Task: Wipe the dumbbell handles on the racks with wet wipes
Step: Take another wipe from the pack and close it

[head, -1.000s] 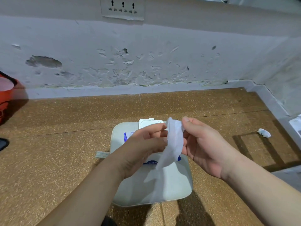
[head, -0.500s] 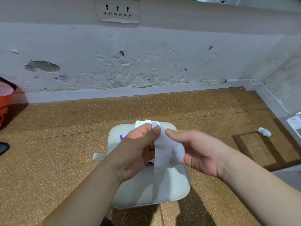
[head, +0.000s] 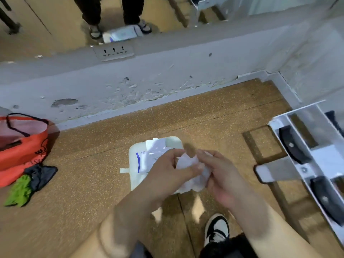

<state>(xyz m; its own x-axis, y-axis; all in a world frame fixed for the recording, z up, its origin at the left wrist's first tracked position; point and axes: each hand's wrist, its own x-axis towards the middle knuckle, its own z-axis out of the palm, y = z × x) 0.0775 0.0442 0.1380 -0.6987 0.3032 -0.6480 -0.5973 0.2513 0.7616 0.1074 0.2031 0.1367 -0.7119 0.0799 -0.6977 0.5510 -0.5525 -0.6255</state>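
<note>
Shoe (head: 216, 229), black and white, sits nearest on the cork floor (head: 89, 183), just under my right forearm. Above it my two hands meet over a crumpled wipe (head: 191, 172): my left hand (head: 167, 172) pinches it from the left with the thumb laid across, and my right hand (head: 221, 175) closes its fingers on the other side, so both are pressed onto the same wad. Under and behind them lies the pack (head: 141, 161) of wipes, pale with blue print, its lid flap open at the far end; my left hand covers much of it. To the right stands the white rack (head: 320, 157), with two dark dumbbells (head: 290, 146) resting in it, well apart from the wipe; the handles are hard to make out through the blur. A rack foot (head: 275, 173) juts across the floor toward my right hand. To the left, an orange bag (head: 24, 144) leans near the wall, with a grey and green cloth (head: 28, 185) touching its base. Beyond runs the peeling wall (head: 149, 81) with a socket strip (head: 114, 51), and above that a mirror (head: 55, 21) showing a person's legs.
</note>
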